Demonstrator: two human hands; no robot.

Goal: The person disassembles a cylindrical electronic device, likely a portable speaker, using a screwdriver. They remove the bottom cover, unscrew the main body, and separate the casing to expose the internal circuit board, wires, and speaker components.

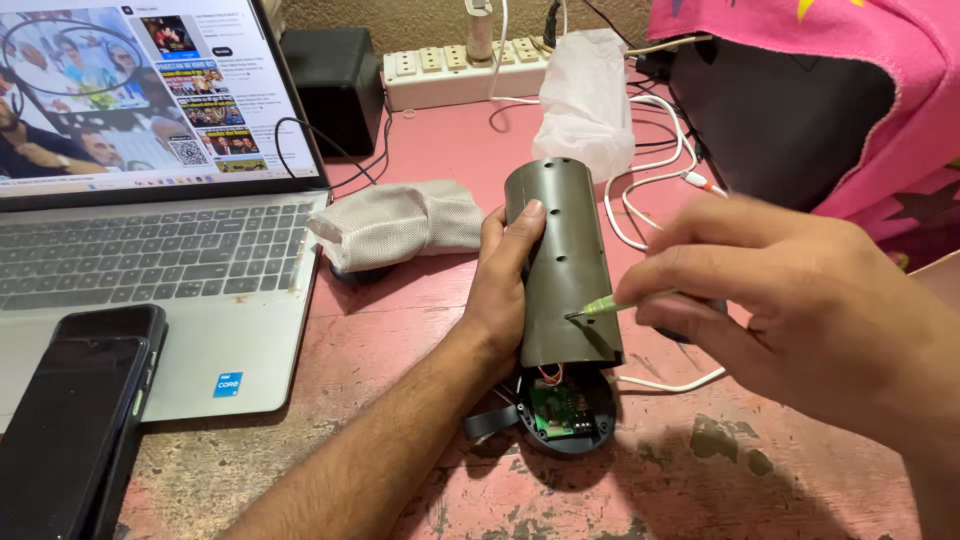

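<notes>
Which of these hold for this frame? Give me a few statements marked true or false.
1. The left hand wraps the grey-green cylindrical plastic casing. True.
2. The right hand holds a red hammer. False: it holds a thin green-tipped screwdriver against the casing.
3. A green circuit board shows at the casing's open near end. True.
4. The silver laptop is closed. False: it is open, screen lit.
5. Two dark phones lie on the laptop. True.
</notes>
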